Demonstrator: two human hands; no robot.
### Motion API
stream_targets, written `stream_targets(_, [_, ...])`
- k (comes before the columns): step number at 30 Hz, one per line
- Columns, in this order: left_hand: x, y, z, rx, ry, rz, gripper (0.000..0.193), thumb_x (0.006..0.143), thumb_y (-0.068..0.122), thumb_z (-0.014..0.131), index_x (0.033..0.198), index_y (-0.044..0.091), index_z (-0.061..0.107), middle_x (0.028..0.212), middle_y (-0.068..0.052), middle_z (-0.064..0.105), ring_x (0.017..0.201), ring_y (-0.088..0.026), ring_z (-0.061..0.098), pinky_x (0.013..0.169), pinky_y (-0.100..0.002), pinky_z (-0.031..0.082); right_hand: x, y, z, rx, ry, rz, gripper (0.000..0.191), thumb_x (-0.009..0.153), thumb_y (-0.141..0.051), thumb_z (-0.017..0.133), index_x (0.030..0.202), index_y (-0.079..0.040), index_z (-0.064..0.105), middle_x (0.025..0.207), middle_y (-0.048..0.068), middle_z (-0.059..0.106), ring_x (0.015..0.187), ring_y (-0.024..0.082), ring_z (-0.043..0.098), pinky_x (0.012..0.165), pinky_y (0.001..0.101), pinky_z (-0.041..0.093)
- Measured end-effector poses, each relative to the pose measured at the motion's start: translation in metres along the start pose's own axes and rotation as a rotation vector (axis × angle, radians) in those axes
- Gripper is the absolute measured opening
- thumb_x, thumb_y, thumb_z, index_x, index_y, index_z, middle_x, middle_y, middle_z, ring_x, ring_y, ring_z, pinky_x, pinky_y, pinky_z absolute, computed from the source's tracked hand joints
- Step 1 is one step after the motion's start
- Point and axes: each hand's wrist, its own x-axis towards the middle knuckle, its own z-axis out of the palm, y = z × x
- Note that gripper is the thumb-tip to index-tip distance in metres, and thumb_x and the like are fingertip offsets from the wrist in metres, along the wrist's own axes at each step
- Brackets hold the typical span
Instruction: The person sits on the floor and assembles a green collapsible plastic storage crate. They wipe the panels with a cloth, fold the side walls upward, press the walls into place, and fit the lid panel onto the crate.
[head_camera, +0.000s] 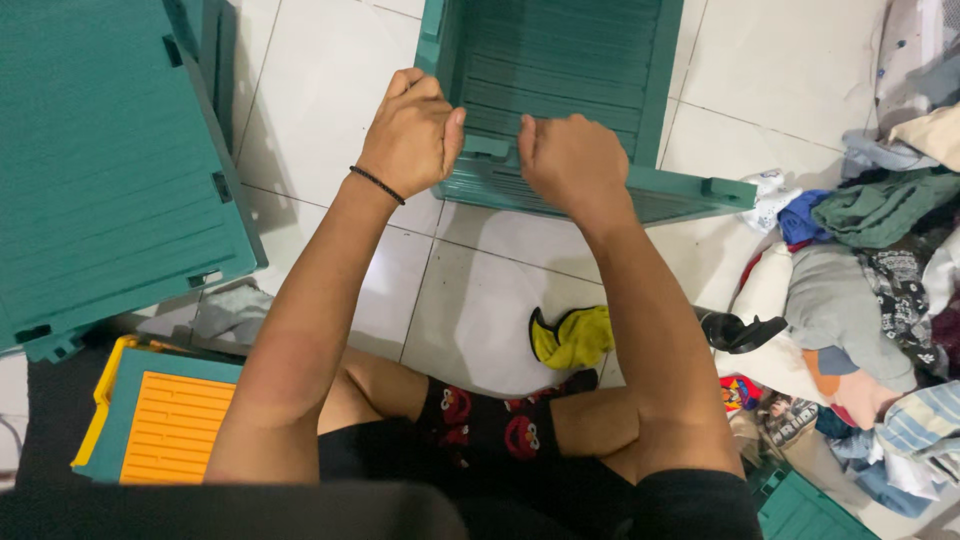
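White tile floor (480, 310), left hand (412, 132) and right hand (570, 160) clamped on empty green crate (560, 60)

Head camera looks steeply down, close above the tiled floor (480, 300).

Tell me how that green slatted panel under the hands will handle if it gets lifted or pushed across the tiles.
The green slatted panel looks like moulded plastic, so probably stiff and fairly light for its size. On the glossy tiled floor it would likely slide easily. Both the left hand and right hand grip its near rim; being broad and flat, it seems awkward single-handed.
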Motion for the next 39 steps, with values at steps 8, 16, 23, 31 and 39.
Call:
stream_targets(8, [-0.004, 0.004, 0.012, 0.061, 0.130, -0.019, 0.034, 0.101, 0.008, 0.062, 0.067, 0.006, 0.061, 0.070, -0.008, 0.059, 0.081, -0.027, 0.054, 0.092, -0.041, 0.044, -0.006, 0.004, 0.010, -0.046, 0.467, -0.244, 0.033, 0.099, -0.019, 0.064, 0.068, -0.010, 0.062, 0.067, 0.008, 0.063, 0.056, 0.031, 0.062, 0.048, 0.0441, 0.047])
stream_targets(16, [-0.009, 0.007, 0.007, 0.126, 0.104, -0.019, 0.030, 0.102, 0.013, 0.068, 0.073, 0.008, 0.066, 0.074, -0.006, 0.060, 0.082, -0.026, 0.054, 0.096, -0.042, 0.044, -0.058, 0.069, -0.006, 0.106, 0.548, -0.547, 0.026, 0.090, -0.018, 0.073, 0.111, -0.004, 0.069, 0.125, 0.015, 0.067, 0.116, 0.033, 0.061, 0.101, 0.0455, 0.048])
stream_targets(23, [-0.045, -0.010, -0.018, 0.048, 0.077, -0.076, 0.018, 0.107, 0.009, 0.066, 0.091, 0.002, 0.068, 0.127, -0.006, 0.070, 0.119, -0.027, 0.061, 0.101, -0.043, 0.042, -0.134, 0.197, 0.080, 0.764, 0.868, 0.234, 0.075, 0.079, 0.003, 0.051, 0.154, -0.004, 0.046, 0.149, 0.015, 0.053, 0.142, 0.026, 0.055, 0.116, 0.0402, 0.046])
stream_targets(31, [-0.071, -0.019, -0.035, 0.126, 0.073, -0.293, 0.023, 0.115, 0.010, 0.058, 0.098, 0.000, 0.071, 0.148, -0.009, 0.063, 0.128, -0.033, 0.062, 0.106, -0.045, 0.048, -0.120, 0.170, 0.143, 0.785, 0.195, 0.284, 0.072, 0.083, -0.004, 0.083, 0.142, -0.003, 0.042, 0.130, 0.018, 0.065, 0.118, 0.030, 0.066, 0.097, 0.0388, 0.055])
stream_targets(39, [-0.070, 0.014, 0.014, -0.339, 0.359, -0.666, 0.030, 0.117, 0.011, 0.056, 0.144, 0.004, 0.046, 0.146, -0.015, 0.062, 0.124, -0.025, 0.072, 0.099, -0.034, 0.058, -0.123, 0.166, 0.132, 0.721, 0.233, 0.358, 0.050, 0.081, -0.004, 0.082, 0.125, 0.000, 0.059, 0.115, 0.019, 0.071, 0.104, 0.032, 0.068, 0.087, 0.0395, 0.054])
